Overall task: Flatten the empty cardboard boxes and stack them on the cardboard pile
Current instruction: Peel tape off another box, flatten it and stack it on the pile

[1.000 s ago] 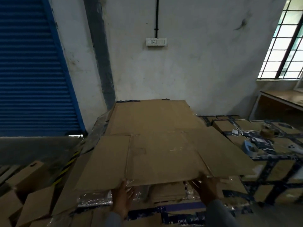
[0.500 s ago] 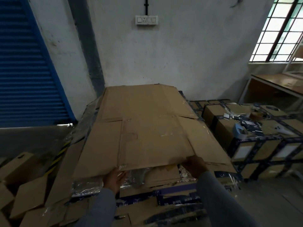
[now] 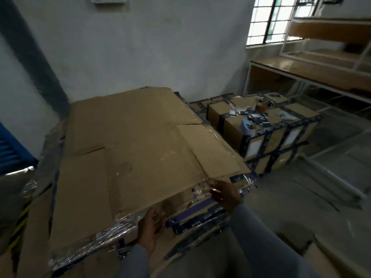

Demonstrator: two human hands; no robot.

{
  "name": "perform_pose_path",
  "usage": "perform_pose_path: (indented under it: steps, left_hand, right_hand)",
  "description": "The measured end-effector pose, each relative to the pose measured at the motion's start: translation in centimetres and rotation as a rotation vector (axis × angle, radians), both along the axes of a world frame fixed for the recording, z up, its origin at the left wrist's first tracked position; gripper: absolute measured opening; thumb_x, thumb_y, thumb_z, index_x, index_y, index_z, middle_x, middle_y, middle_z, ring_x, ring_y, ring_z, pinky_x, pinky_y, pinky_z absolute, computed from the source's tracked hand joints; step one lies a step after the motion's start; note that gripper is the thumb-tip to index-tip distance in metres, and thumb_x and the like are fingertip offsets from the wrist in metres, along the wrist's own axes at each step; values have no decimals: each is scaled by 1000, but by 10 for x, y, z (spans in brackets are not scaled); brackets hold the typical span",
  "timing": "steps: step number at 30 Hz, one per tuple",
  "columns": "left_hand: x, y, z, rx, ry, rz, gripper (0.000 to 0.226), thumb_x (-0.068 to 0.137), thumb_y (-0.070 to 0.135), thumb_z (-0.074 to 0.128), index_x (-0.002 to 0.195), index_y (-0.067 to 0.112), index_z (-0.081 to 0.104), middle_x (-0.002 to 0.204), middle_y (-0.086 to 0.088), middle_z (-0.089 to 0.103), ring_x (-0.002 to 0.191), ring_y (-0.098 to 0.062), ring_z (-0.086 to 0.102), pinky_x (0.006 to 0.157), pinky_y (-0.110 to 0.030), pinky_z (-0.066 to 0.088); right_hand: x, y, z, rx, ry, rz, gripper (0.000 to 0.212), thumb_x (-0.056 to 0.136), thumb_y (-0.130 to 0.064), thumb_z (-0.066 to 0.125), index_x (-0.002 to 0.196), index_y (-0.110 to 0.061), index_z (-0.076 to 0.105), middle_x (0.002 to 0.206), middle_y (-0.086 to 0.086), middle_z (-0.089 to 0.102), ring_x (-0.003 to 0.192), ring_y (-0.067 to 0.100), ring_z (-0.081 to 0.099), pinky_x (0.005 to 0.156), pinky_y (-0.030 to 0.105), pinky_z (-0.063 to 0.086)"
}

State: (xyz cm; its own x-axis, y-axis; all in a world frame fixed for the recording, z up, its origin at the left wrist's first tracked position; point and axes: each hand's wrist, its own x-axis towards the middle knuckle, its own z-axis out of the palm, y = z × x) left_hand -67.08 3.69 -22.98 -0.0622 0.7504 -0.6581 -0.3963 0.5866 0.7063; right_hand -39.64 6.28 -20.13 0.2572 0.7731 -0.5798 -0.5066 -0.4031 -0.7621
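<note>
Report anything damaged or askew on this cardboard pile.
The top flattened box is torn at its near edge, beside the right hand, with ragged pale scraps showing. Crumpled clear wrap hangs loose along the pile's front.

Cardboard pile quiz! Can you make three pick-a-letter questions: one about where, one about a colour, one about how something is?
1. Where are the taped boxes? A) right of the cardboard pile B) on top of it C) under it
2. What colour is the shutter? A) red B) blue C) green
3. How is the top cardboard sheet? A) rolled B) upright C) flat
Answers: 1A, they stand at its right; 2B, blue slats show at left; 3C, it lies spread out.
</note>
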Motion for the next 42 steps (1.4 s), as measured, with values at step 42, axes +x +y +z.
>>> perform_pose_path:
  steps: [42]
  left_hand:
    - [556, -217, -384, 335, 721, -2144, 10, 95, 32, 60, 87, 26, 61, 84, 2, 73, 80, -23, 70, 82, -44, 58]
  right_hand:
    - [314, -435, -461, -748, -315, -296, 26, 86, -13, 59, 110, -10, 69, 112, 17, 70, 105, 33, 64, 90, 36, 51]
